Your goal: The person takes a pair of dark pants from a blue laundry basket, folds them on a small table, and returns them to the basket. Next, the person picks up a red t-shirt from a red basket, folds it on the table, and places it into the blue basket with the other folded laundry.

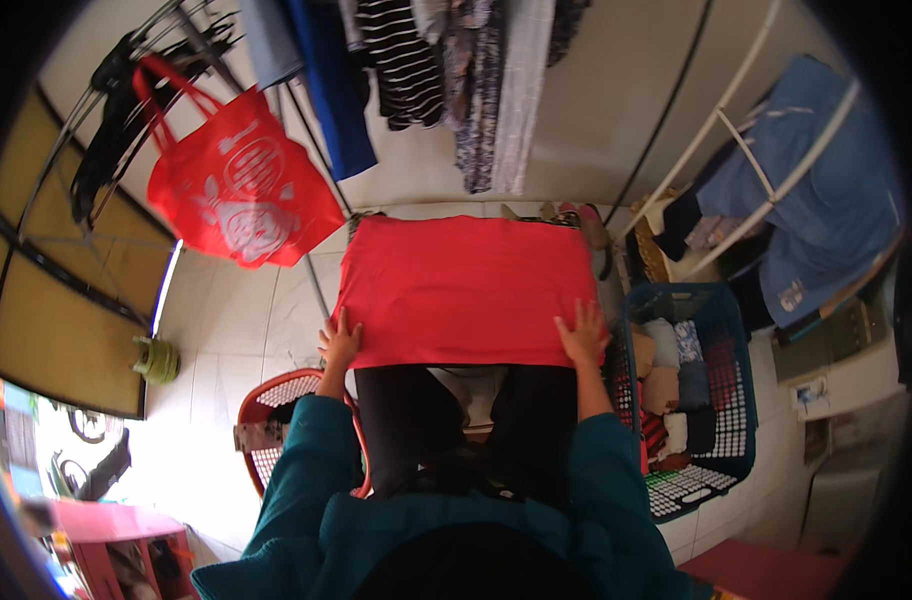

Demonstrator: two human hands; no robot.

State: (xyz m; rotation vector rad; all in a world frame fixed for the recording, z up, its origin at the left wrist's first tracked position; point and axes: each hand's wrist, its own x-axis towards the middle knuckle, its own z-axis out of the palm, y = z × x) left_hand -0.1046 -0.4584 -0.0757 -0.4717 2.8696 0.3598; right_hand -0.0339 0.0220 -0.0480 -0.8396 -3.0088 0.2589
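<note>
A red cloth [467,289] lies spread almost flat in front of me, its near edge just beyond my knees, with small creases across it. My left hand [341,343] rests with fingers apart on its near left corner. On the near right corner lies my right hand [582,334], fingers also spread. Neither hand grips the cloth. What supports the cloth is hidden beneath it.
A blue-green plastic basket [748,420] with rolled clothes stands at right. At left is a red plastic basket [257,397]. A red tote bag [250,184] hangs from a rack at upper left; hanging clothes [403,67] are ahead. Blue garments [816,187] hang at upper right.
</note>
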